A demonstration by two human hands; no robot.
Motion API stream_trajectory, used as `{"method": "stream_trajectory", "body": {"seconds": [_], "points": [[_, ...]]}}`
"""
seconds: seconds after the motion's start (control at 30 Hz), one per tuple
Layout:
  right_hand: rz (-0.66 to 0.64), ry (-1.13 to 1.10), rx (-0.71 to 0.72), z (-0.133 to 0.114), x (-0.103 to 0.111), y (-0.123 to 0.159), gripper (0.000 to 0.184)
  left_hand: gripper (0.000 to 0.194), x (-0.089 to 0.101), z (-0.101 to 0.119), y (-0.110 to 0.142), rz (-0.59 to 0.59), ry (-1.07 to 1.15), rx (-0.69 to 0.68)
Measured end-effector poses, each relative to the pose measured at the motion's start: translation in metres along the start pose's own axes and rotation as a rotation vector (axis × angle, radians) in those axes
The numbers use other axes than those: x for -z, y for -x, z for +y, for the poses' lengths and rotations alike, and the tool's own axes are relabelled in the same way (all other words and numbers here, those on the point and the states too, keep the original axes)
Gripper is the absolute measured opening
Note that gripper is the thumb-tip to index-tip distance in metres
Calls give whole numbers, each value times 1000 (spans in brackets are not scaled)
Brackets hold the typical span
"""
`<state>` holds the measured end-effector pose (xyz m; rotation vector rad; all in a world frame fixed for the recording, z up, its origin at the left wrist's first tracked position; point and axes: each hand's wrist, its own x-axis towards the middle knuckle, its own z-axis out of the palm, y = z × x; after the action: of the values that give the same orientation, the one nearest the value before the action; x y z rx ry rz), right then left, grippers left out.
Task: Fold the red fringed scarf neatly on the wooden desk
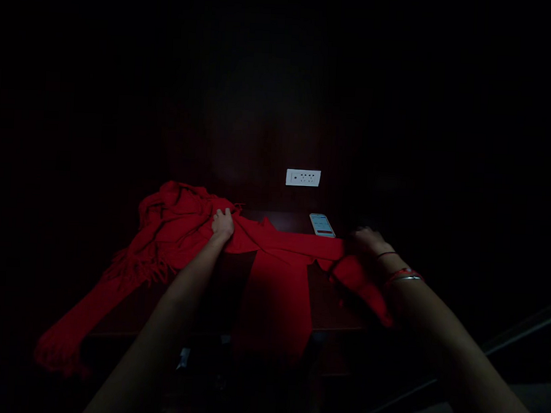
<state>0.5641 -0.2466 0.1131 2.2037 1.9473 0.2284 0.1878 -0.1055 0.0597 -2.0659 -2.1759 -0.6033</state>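
Note:
A large red fringed scarf (275,293) lies bunched on the left of a dark tabletop (335,308), and parts of it hang over the front edge. My left hand (223,224) is closed on the cloth beside the bunched heap, fingers curled. Across the table, my right hand (371,241) grips the other end of the scarf, though its fingers are dim and partly lost in shadow. Between both hands the cloth runs in a fairly straight band. Below the right hand a loose flap droops, slightly blurred.
A phone with a lit screen (322,225) lies on the table behind the scarf, nearer my right hand. On the dark wall behind sits a white socket plate (303,178). A small pale object (183,357) shows under the table edge. Most surroundings are too dark to make out.

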Motion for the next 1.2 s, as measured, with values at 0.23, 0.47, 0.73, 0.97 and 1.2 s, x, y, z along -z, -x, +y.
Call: {"method": "stream_trajectory", "body": {"seconds": [0.23, 0.47, 0.73, 0.97, 1.2], "points": [[23, -188, 205, -87, -29, -26, 44, 26, -21, 15, 71, -71, -44, -505], [7, -255, 174, -111, -52, -37, 29, 30, -25, -13, 58, -228, -139, -660], [199, -240, 141, -88, -55, -15, 42, 34, -7, -62, 66, -281, -21, -914], [134, -251, 477, -101, -79, 23, 39, 41, -13, -34, 81, -362, 83, -710], [-22, -186, 430, -68, -56, 27, 22, 43, -23, -27, 89, -506, 107, -720]]}}
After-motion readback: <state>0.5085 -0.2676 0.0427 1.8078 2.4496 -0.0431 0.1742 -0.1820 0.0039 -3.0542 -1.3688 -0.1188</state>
